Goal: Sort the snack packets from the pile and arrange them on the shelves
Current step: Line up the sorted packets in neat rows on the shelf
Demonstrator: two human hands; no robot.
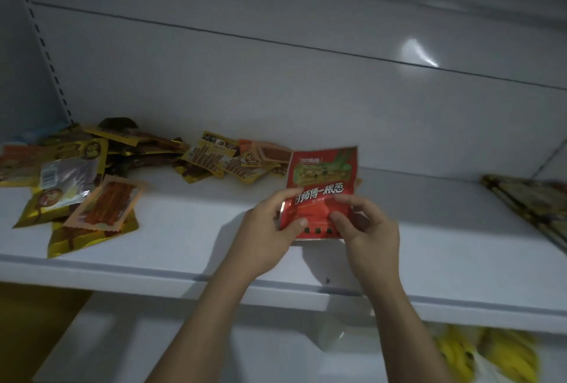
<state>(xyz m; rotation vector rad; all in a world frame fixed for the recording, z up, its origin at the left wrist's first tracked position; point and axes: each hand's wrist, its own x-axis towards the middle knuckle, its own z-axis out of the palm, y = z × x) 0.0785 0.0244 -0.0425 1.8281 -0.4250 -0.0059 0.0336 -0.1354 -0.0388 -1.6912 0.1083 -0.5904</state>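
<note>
A red snack packet (322, 181) with white lettering is held upright above the white shelf (184, 229). My left hand (267, 229) pinches its lower left edge between thumb and fingers. My right hand (368, 229) pinches its lower right part the same way. A loose pile of gold, orange and clear snack packets (92, 174) lies on the left of the shelf and reaches toward the middle (227, 162), just left of the held packet.
A row of dark, gold-edged packets (527, 201) lies at the shelf's right end. Yellow packets (491, 355) sit on the shelf below at lower right. The shelf's slotted upright (46, 54) runs up the left. The white back panel (306, 91) closes the rear.
</note>
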